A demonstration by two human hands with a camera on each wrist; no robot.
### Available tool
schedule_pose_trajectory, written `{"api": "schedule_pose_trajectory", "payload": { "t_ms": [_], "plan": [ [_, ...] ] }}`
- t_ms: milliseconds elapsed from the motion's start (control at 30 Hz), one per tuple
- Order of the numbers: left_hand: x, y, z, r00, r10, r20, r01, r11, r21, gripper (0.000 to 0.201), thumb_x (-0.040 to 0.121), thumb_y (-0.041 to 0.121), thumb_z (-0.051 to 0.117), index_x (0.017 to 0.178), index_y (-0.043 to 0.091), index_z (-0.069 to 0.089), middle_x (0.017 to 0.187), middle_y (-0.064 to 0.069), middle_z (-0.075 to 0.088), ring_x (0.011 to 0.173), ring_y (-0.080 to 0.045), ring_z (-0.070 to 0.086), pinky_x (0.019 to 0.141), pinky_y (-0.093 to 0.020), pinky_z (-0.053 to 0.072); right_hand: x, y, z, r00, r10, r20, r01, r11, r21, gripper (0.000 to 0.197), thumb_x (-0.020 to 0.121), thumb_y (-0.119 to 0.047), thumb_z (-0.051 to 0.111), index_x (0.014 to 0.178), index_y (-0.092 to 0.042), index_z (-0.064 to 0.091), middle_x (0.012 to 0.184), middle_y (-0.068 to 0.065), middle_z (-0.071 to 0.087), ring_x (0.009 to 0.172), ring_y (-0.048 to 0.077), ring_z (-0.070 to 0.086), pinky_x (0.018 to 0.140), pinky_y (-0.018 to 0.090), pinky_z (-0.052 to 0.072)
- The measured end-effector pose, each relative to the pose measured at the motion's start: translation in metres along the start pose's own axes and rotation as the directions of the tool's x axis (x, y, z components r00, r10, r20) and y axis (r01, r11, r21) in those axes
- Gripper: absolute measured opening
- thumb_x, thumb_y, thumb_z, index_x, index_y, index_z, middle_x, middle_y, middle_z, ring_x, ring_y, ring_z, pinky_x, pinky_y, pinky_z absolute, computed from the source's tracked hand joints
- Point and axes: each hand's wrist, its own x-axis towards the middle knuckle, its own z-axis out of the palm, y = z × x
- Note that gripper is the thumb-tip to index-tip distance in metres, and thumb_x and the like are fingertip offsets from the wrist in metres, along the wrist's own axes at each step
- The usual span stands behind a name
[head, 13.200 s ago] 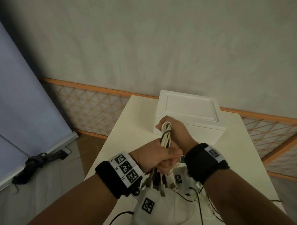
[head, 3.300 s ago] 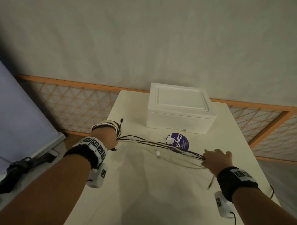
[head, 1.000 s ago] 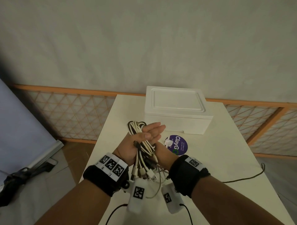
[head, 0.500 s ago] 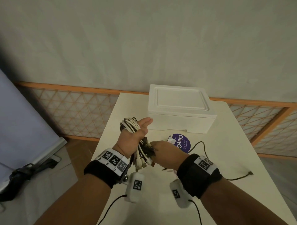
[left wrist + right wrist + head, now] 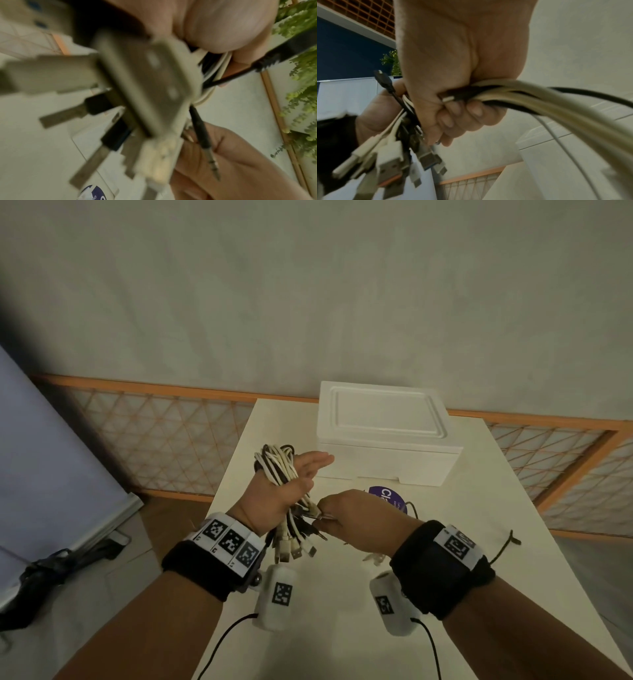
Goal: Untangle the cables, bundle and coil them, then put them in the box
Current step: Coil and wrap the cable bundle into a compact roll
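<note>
Coiling step in hand: the cables are looped over the left hand, its fingers straight. The right hand pinches trailing strands, fingers clenched. The box stands lidded on the bench; next, opening it appears necessary.
</note>
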Motion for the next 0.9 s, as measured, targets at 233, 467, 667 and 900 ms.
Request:
{"api": "schedule_pose_trajectory", "payload": {
  "t_ms": [233, 467, 667, 900],
  "plan": [
    [-0.004, -0.006, 0.007, 0.997, 0.063, -0.043, -0.052, 0.974, 0.219, 0.046, 0.081, 0.006, 0.052, 0.121, 0.028, 0.055, 0.127, 0.009, 0.063, 0.132, -0.011, 0.047, 0.112, -0.023, 0.033, 0.006, -0.01, 0.006, 0.996, 0.091, -0.015, -0.091, 0.996, 0.016, 0.033, 0.095, -0.034, 0.045, 0.091, -0.006, 0.061, 0.081, 0.011, 0.064, 0.07, 0.023, 0.056, 0.067, 0.039, 0.049],
    [0.005, -0.016, 0.003, 0.989, -0.09, -0.117, 0.145, 0.743, 0.653, 0.053, 0.089, 0.019, 0.057, 0.139, 0.022, 0.042, 0.122, 0.014, 0.061, 0.124, 0.001, 0.049, 0.113, -0.021, 0.028, 0.0, -0.015, -0.002, 0.981, 0.172, 0.093, -0.161, 0.981, -0.111, 0.016, 0.082, -0.021, 0.052, 0.087, -0.007, 0.057, 0.074, 0.001, 0.048, 0.069, 0.018, 0.048, 0.063, 0.032, 0.045],
    [0.005, -0.027, -0.008, 0.917, -0.254, -0.307, 0.385, 0.371, 0.845, 0.043, 0.088, 0.045, 0.057, 0.106, 0.007, 0.066, 0.104, -0.009, 0.067, 0.1, -0.022, 0.063, 0.092, -0.032, 0.048, -0.009, -0.007, 0.003, 0.984, 0.133, 0.12, -0.121, 0.988, -0.099, 0.022, 0.09, -0.028, 0.049, 0.096, -0.01, 0.059, 0.095, 0.004, 0.062, 0.086, 0.019, 0.056, 0.073, 0.032, 0.045],
    [-0.012, -0.032, 0.003, 0.917, -0.395, -0.064, 0.279, 0.517, 0.809, 0.081, 0.057, 0.09, 0.054, 0.069, 0.009, 0.052, 0.075, -0.011, 0.059, 0.07, -0.026, 0.058, 0.075, -0.049, 0.052, -0.013, 0.011, -0.008, 0.961, 0.178, 0.21, -0.202, 0.974, 0.101, 0.025, 0.085, -0.043, 0.06, 0.087, -0.019, 0.065, 0.081, -0.007, 0.058, 0.079, 0.01, 0.053, 0.077, 0.034, 0.047]
  ]
}}
